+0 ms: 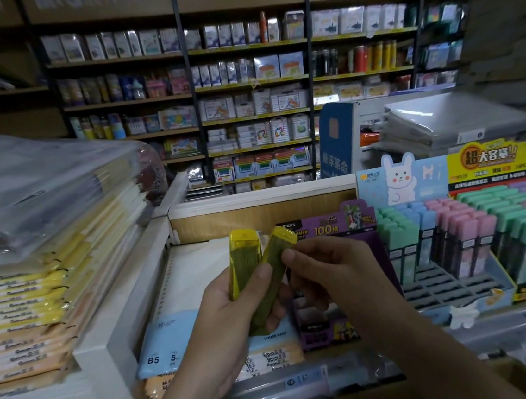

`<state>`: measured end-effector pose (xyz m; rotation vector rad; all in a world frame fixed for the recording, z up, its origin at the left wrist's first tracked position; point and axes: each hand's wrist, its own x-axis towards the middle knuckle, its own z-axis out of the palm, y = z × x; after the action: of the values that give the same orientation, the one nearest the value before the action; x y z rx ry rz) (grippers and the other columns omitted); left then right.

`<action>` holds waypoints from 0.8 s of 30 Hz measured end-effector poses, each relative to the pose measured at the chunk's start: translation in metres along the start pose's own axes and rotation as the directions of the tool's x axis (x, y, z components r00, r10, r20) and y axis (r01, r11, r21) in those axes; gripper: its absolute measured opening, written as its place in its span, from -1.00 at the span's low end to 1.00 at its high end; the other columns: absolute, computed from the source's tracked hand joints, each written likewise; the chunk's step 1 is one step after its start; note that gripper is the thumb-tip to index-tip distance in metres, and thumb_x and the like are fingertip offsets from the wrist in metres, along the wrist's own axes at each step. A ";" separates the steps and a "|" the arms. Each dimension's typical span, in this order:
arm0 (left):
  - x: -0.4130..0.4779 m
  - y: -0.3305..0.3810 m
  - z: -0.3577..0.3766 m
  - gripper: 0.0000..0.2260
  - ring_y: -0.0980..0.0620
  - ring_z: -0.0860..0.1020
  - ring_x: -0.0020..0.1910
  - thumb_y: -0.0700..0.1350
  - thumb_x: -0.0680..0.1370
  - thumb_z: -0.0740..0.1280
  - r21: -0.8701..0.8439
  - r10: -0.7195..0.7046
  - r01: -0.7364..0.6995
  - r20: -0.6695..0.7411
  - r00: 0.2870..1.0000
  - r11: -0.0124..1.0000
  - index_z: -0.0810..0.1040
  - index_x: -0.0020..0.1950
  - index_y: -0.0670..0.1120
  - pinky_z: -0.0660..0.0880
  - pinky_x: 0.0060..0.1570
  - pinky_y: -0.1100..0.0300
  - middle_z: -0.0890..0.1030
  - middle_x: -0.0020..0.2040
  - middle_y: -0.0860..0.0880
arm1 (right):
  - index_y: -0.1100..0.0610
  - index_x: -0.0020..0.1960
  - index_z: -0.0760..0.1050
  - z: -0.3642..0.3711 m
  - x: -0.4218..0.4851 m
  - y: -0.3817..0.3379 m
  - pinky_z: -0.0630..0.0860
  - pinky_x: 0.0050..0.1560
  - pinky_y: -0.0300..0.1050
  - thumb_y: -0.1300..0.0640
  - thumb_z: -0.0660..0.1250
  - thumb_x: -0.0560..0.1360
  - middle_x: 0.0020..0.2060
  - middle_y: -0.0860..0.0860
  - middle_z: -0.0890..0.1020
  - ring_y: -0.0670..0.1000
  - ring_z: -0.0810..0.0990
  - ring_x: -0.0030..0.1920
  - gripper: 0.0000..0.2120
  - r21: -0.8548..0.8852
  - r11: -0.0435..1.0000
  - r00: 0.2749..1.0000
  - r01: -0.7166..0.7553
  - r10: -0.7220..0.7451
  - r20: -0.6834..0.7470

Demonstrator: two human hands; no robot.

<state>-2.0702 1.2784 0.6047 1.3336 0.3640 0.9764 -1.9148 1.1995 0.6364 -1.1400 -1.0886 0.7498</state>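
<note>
Yellow and see-through, the upright lead case (245, 261) sits in my left hand (235, 305), just in front of me. The fingers curl round it and the thumb presses on its front. A second one, the tilted lead case (273, 281), leans off to the right, with its bottom end tucked in the same palm. My right hand (325, 271) pinches it near the cap, with the thumb on one side and the fingers on the other. The two caps are apart and the bottoms are close together.

Under my hands lies a blue pack of loose-leaf paper (169, 340). Just behind them stands the purple display box (321, 230), and I think the cases go in there.

To do it well, I would hold the left thumb firm so the upright one does not slip. I would pull only the tilted one free with the right hand. Then I would turn it straight, cap up, before lowering it into a free slot.

Beside the purple box is a tray of pastel lead cases (458, 235). Far back are the shop shelves (253, 101).
</note>
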 end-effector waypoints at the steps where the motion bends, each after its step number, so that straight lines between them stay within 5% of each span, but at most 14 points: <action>1: 0.000 0.000 -0.001 -0.59 -0.11 0.53 -0.35 0.18 0.52 0.45 -0.021 -0.010 0.010 0.001 1.000 1.000 0.64 0.01 -0.19 0.44 -0.42 0.15 0.63 -0.18 -0.28 | 0.12 -0.10 0.68 -0.001 -0.001 -0.001 0.40 -0.52 -0.19 0.09 0.46 0.50 -0.37 0.12 0.65 0.00 0.49 -0.49 -0.90 0.046 0.999 1.000 -0.008 0.008 0.008; 9: 0.000 0.000 -0.007 -0.56 -0.06 0.54 -0.38 0.22 0.51 0.45 -0.086 -0.070 0.073 0.043 0.997 0.994 0.67 0.03 -0.17 0.42 -0.48 0.22 0.63 -0.20 -0.28 | 0.28 0.05 0.58 -0.008 -0.004 -0.003 0.54 -0.42 -0.14 0.17 0.40 0.52 -0.23 0.22 0.65 0.06 0.61 -0.34 -0.82 0.307 0.947 0.995 -0.097 0.083 0.061; 16: 0.001 0.001 -0.004 -0.64 -0.06 0.46 -0.43 0.19 0.51 0.45 -0.009 -0.052 0.053 0.097 0.994 0.999 0.60 -0.06 -0.12 0.36 -0.51 0.21 0.55 -0.25 -0.23 | 0.28 -0.02 0.59 -0.004 -0.003 -0.004 0.54 -0.39 -0.09 -0.13 0.57 0.38 -0.24 0.20 0.64 0.10 0.58 -0.32 -0.52 0.128 0.984 0.992 -0.126 0.122 0.039; 24: -0.002 0.003 -0.002 -0.64 -0.05 0.51 -0.42 0.23 0.53 0.40 0.000 -0.064 0.065 0.101 0.993 0.998 0.61 -0.07 -0.09 0.38 -0.53 0.23 0.59 -0.25 -0.21 | 0.25 -0.13 0.62 0.000 0.004 -0.002 0.55 -0.40 -0.08 -0.02 0.58 0.40 -0.35 0.19 0.63 0.13 0.59 -0.42 -0.67 0.073 0.986 0.988 -0.151 0.153 -0.031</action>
<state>-2.0741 1.2782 0.6066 1.3546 0.3261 0.8517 -1.9140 1.2024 0.6398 -1.1817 -0.9449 0.8764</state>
